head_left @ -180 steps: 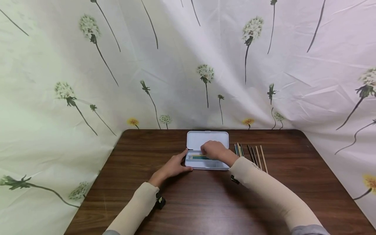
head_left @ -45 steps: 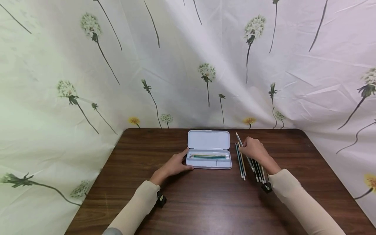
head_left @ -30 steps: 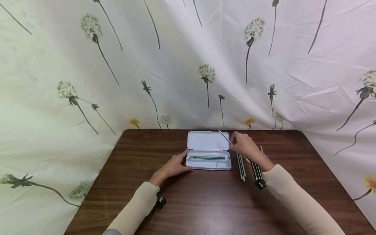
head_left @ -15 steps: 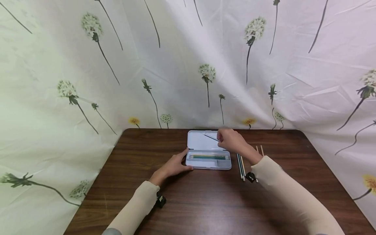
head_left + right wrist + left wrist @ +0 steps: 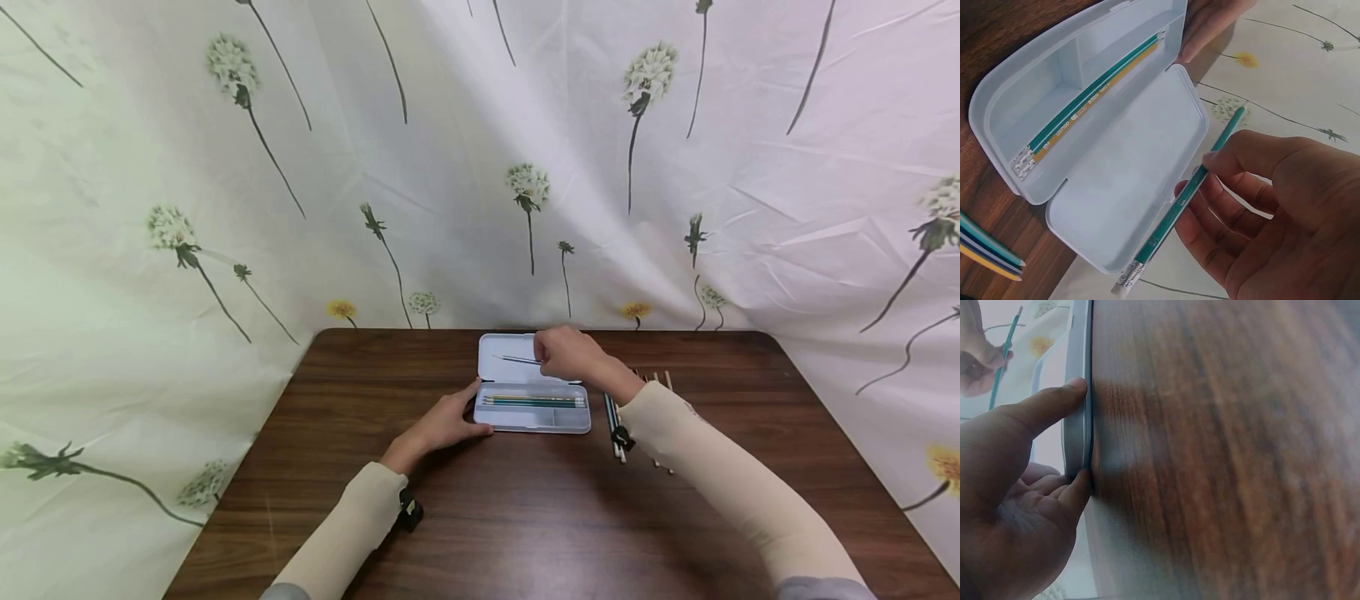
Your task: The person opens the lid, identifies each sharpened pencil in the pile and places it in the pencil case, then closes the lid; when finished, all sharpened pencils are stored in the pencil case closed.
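Over the open lid (image 5: pixel 498 346), your right hand (image 5: pixel 573 354) pinches 1 pencil (image 5: pixel 1175 205) between thumb and fingers, tip to the left, eraser end to the right. Its long axis runs crosswise, close to parallel with the stored pencils (image 5: pixel 532 402) in the tray's (image 5: pixel 517 417) back slot. The tray sits on your side of the lid, so the pencil is raised beyond that slot. Your left hand (image 5: pixel 442 421) grips the tray's left end, thumb at the near corner; of your 2 hands, the right is nearer the loose pencils (image 5: pixel 611 425).
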Demonstrator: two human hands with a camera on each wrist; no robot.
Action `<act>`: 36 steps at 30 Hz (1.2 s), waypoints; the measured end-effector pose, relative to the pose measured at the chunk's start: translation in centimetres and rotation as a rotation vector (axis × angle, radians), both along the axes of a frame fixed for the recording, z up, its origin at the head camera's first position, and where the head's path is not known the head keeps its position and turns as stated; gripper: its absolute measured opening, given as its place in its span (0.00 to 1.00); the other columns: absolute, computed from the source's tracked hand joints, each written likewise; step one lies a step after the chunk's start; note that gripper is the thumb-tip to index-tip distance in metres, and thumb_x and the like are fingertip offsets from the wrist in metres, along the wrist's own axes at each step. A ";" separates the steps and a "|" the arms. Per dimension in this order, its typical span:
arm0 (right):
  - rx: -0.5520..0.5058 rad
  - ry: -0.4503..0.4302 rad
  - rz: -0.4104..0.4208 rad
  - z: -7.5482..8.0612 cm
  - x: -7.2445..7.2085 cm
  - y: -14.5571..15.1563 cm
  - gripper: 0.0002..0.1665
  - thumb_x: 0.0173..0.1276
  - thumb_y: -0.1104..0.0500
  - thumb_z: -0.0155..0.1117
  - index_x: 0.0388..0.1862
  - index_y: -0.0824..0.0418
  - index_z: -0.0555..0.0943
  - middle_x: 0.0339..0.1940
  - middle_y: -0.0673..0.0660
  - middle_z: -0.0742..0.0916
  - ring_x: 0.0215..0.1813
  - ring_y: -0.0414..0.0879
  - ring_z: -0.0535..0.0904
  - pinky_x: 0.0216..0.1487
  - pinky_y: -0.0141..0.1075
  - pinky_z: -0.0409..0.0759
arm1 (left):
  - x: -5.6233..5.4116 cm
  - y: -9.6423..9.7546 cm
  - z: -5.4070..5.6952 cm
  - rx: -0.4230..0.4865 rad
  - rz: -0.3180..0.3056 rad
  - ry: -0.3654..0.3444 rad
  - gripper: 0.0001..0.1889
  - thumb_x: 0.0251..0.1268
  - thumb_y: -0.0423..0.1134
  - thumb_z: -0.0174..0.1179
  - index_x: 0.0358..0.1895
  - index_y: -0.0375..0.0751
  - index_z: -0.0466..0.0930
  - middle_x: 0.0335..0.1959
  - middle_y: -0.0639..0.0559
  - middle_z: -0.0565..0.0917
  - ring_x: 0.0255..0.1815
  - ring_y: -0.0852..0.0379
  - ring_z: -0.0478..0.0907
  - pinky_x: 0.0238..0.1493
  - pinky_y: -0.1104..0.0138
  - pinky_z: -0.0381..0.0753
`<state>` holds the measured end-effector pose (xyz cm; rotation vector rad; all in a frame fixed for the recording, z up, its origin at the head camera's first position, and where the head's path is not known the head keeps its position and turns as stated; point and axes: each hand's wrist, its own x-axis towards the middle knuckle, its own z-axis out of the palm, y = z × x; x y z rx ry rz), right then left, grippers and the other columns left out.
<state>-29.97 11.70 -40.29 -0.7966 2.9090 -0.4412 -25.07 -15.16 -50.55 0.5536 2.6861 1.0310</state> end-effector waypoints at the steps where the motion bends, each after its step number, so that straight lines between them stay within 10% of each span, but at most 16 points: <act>1: 0.010 -0.006 0.004 -0.1 -0.1 -0.2 0.06 0.67 0.64 0.70 0.43 0.59 0.86 0.37 0.52 0.87 0.37 0.45 0.79 0.38 0.40 0.79 | 0.0 0.0 0.0 0.000 0.002 -0.003 0.52 0.69 0.46 0.75 0.87 0.39 0.51 0.85 0.39 0.64 0.83 0.44 0.65 0.80 0.48 0.68; 13: 0.143 -0.040 0.024 -1.2 -1.0 -1.8 0.05 0.69 0.63 0.73 0.40 0.56 0.85 0.36 0.51 0.87 0.37 0.45 0.79 0.38 0.39 0.79 | -0.5 -0.2 -0.4 0.015 -0.018 0.000 0.53 0.68 0.49 0.75 0.87 0.38 0.51 0.84 0.36 0.64 0.82 0.41 0.66 0.79 0.46 0.68; 20: 0.149 -0.090 0.042 -2.2 -1.0 -2.5 0.04 0.69 0.65 0.72 0.40 0.57 0.86 0.34 0.51 0.85 0.37 0.46 0.77 0.39 0.39 0.76 | -1.8 -1.1 -2.6 0.016 -0.066 0.058 0.55 0.68 0.59 0.73 0.87 0.40 0.51 0.82 0.33 0.66 0.80 0.42 0.70 0.76 0.50 0.73; 36: 0.206 0.016 0.063 -5.4 -0.2 -3.7 0.03 0.75 0.64 0.69 0.40 0.57 0.87 0.38 0.54 0.89 0.35 0.46 0.78 0.43 0.43 0.84 | -0.7 -0.4 -0.7 0.014 -0.031 -0.006 0.52 0.70 0.51 0.73 0.87 0.40 0.50 0.84 0.36 0.65 0.81 0.43 0.68 0.78 0.49 0.71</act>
